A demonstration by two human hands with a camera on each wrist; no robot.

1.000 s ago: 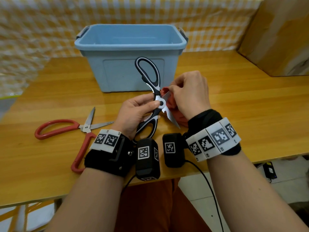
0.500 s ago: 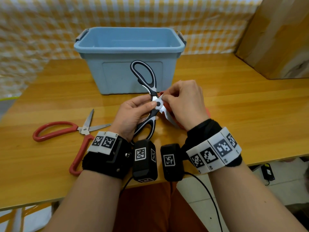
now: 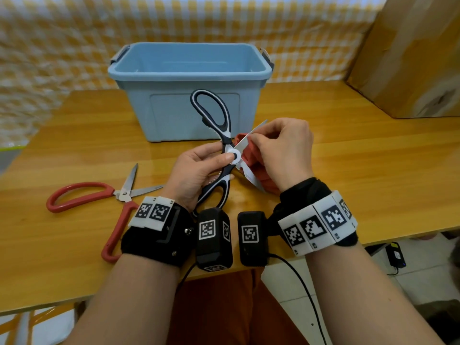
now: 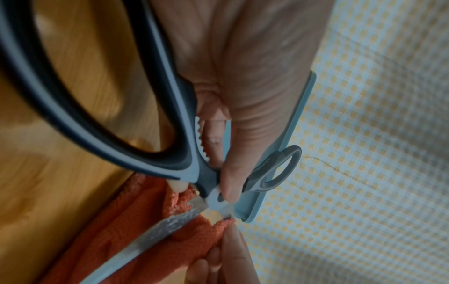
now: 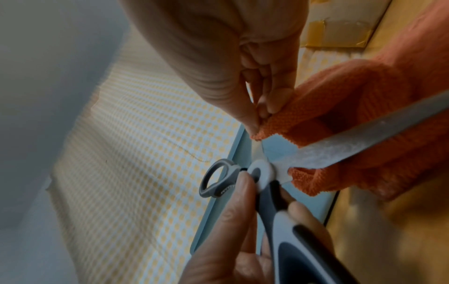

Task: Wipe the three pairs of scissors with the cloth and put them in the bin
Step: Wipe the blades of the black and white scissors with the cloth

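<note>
My left hand (image 3: 196,170) holds the black-and-white scissors (image 3: 219,115) at the white pivot (image 4: 218,199), thumb on it, handles and blades spread wide. My right hand (image 3: 286,148) pinches the orange cloth (image 3: 251,158) against the upper blade (image 3: 251,135), whose tip points up and right past my fingers. The lower blade (image 5: 364,134) lies across the cloth (image 5: 364,100). Red-handled scissors (image 3: 112,192) lie open on the wooden table (image 3: 373,170) to the left. The blue bin (image 3: 189,74) stands just behind my hands.
A cardboard box (image 3: 410,58) leans at the back right. A yellow-and-white checked sheet (image 3: 74,33) hangs behind the table. The table's front edge runs under my wrists, with floor and a cable below on the right.
My right hand has moved up and to the right with the cloth along the upper blade, and that blade's tip now shows. The left hand keeps its hold at the pivot.
</note>
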